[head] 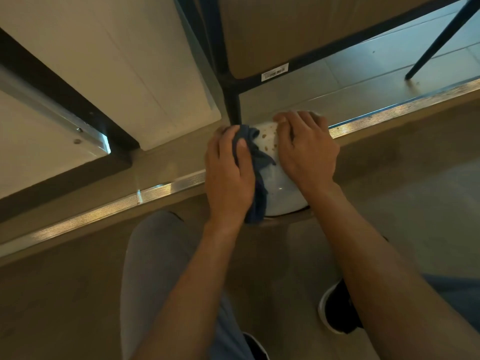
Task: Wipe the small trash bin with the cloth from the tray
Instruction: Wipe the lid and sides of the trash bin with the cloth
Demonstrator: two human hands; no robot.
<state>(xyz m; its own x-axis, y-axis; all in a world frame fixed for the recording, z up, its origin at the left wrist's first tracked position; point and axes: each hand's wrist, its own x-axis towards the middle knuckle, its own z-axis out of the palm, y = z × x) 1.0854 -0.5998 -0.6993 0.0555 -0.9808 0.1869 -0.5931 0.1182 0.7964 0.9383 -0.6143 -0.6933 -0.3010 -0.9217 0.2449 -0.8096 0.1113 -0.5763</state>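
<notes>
A small white trash bin (279,189) with brown specks near its far end stands on the floor at the centre of the head view. My left hand (228,172) presses a dark blue cloth (259,162) against the bin's left side, with the cloth hanging down below the hand. My right hand (306,146) lies over the bin's right side and far rim, holding it. Much of the bin is hidden under both hands.
A black table leg (232,105) stands just behind the bin, under a brown tabletop (285,29). A metal floor strip (130,201) runs diagonally across the floor. White cabinet panels (117,61) are at the left. My knees and black shoes (335,310) are below.
</notes>
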